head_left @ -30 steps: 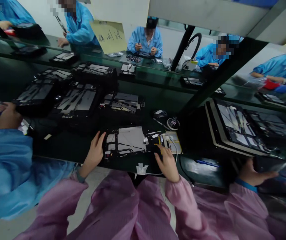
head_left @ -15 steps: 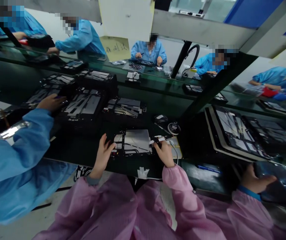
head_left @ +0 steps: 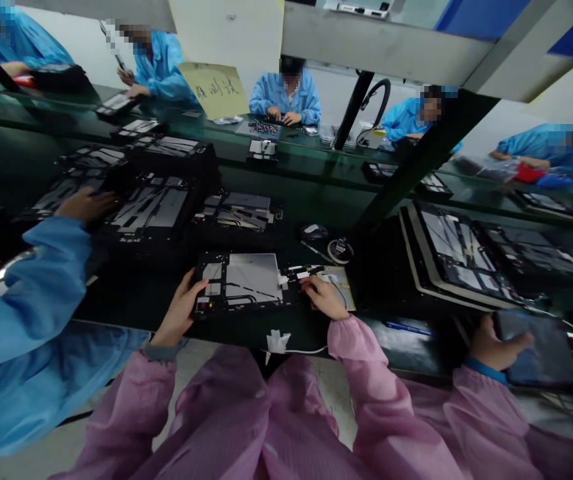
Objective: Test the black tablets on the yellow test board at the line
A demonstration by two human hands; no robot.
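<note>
An opened tablet (head_left: 252,277), its silver battery plates and black ribbon cables showing, lies in front of me on the dark green bench. My left hand (head_left: 180,308) grips its left edge, thumb on top and fingers along the side and partly hidden. At the tablet's right end, my right hand (head_left: 325,297) has its fingertips pinched together beside small white tabs and a cable. What sits between those fingertips is too small to make out. Under and beyond the right hand lies a yellow-edged board (head_left: 342,283) with a thin cable over it.
Stacked opened tablets stand left (head_left: 153,203) and right (head_left: 459,250); another opened tablet (head_left: 240,210) lies behind mine. A coiled cable (head_left: 340,251), a blue pen (head_left: 409,328) and white tape (head_left: 278,341) are nearby. A co-worker's blue sleeve (head_left: 61,260) reaches in left; another's hand (head_left: 496,347) holds a tablet right.
My left hand, earlier with fingers raised at the tablet's edge, has closed on that edge. The tablet has shifted left. My right hand stays at its right end.
</note>
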